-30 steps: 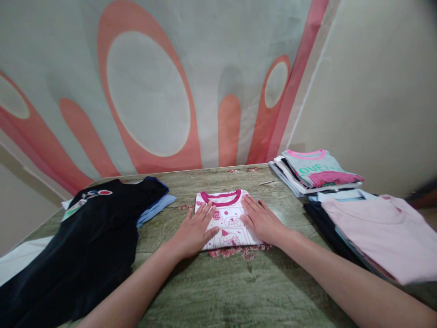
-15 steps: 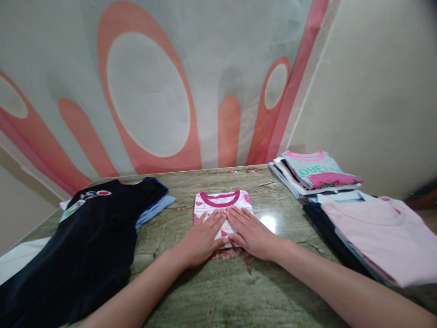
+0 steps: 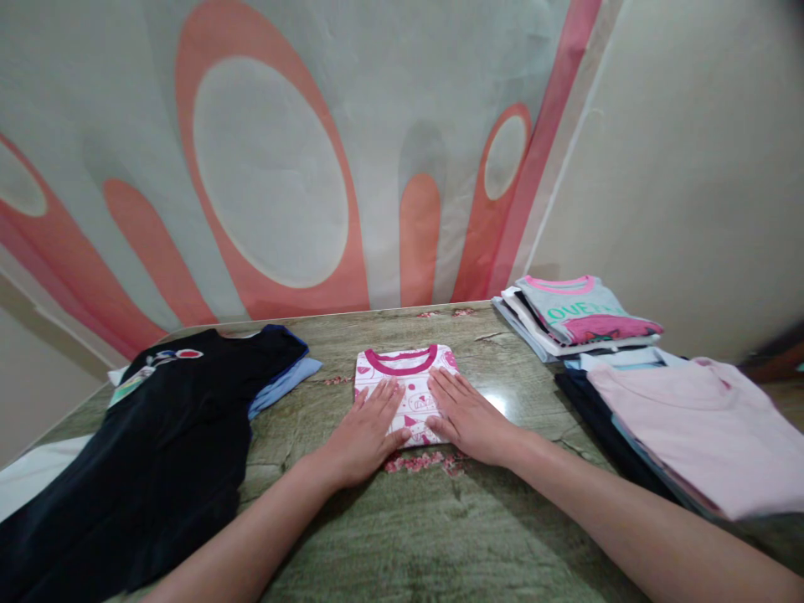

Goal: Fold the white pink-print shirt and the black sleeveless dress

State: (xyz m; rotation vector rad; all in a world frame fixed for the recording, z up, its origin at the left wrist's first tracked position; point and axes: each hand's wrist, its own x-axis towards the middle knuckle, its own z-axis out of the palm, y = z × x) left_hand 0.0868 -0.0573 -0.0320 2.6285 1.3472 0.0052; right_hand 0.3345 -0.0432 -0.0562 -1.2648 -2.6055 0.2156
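A folded white T-shirt [image 3: 417, 404] with a pink print and a dark pink collar lies flat in the middle of the table, its neckline toward the wall. My left hand [image 3: 368, 431] rests on its left half, fingers stretched out and palm down. On the right half lies my right hand [image 3: 472, 420], also flat with fingers extended. Between the two hands the printed front of the shirt shows. Neither hand grips the cloth.
At left, a black T-shirt [image 3: 182, 444] lies spread over a light blue garment [image 3: 282, 387]. To the right stand two folded piles, one topped by a grey-and-pink T-shirt [image 3: 581, 310], the nearer by a pale pink T-shirt [image 3: 697, 427]. The wooden-patterned table [image 3: 402, 536] meets a decorated wall [image 3: 386, 167].
My hands have slid apart across the shirt, left hand leftward and right hand rightward, uncovering more of the print. The shirt sits slightly farther up in the view.
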